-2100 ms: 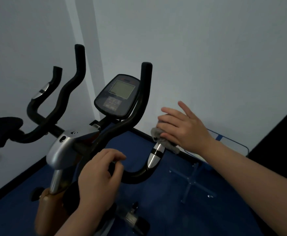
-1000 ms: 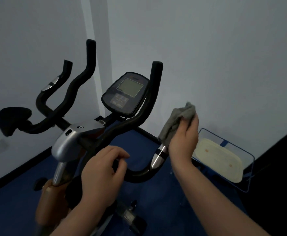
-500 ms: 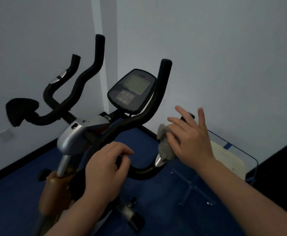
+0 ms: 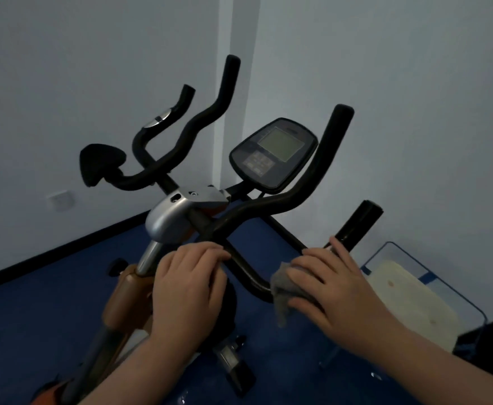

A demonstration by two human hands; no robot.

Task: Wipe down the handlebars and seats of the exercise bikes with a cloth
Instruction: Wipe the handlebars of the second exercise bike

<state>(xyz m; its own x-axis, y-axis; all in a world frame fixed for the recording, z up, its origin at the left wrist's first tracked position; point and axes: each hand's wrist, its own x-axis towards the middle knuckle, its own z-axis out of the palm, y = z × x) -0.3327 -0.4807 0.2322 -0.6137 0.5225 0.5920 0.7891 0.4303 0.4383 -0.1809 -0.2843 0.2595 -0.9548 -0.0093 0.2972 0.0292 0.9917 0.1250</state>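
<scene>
Grey cloth, crumpled, wrapped on lower bend of black handlebar; bar's long axis rises up-right. Right hand grips cloth against bar. Left hand curled over bar near stem.

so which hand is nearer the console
Left. The left hand grips the bar below the console, toward the stem; the right hand, with the cloth, sits farther out.

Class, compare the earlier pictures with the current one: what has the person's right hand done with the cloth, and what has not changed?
The right hand lifted the grey cloth off the handlebar a second ago, then brought it back down; it now presses the cloth lower on the curved bar, below the black end grip. The left hand has kept its grip on the handlebar throughout.
</scene>
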